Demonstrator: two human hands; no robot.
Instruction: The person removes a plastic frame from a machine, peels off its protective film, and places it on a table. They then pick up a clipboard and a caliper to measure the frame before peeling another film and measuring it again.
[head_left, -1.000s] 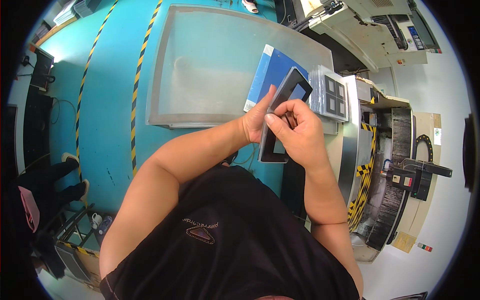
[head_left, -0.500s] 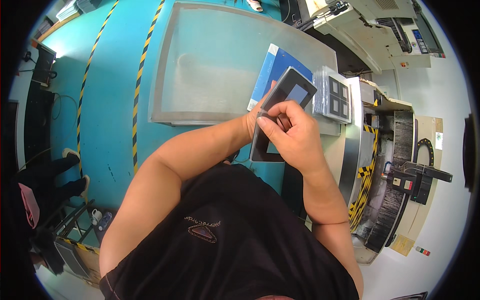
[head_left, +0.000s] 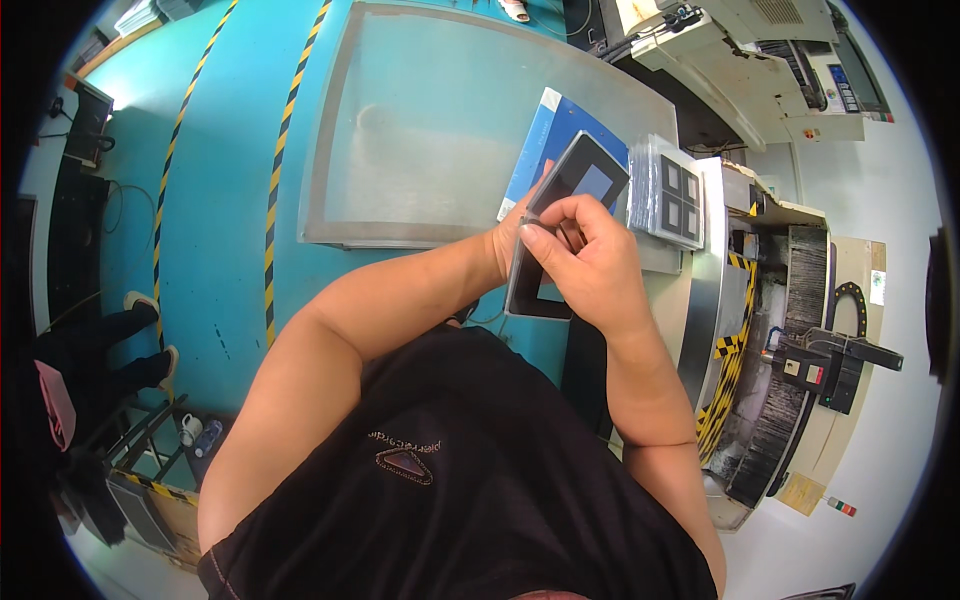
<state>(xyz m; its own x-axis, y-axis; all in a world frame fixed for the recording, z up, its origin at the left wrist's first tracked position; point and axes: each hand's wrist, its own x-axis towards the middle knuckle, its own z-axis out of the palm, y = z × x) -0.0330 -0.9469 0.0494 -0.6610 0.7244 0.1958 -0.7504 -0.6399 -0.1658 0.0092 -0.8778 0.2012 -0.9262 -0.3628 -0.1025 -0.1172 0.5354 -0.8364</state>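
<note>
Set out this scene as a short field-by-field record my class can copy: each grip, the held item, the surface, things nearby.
Left grip: holding the dark panel, partly hidden behind it
Right grip: thumb and forefinger close together at the panel's left edge; whether they pinch is unclear
Held item: flat, tilted, with light windows
Surface: grey table
On table: blue flat item; plastic-wrapped stack to its right
Floor: teal, striped lines

Folder (head_left: 562,122) lies behind the panel (head_left: 596,178), left of the stack (head_left: 680,197)
</note>
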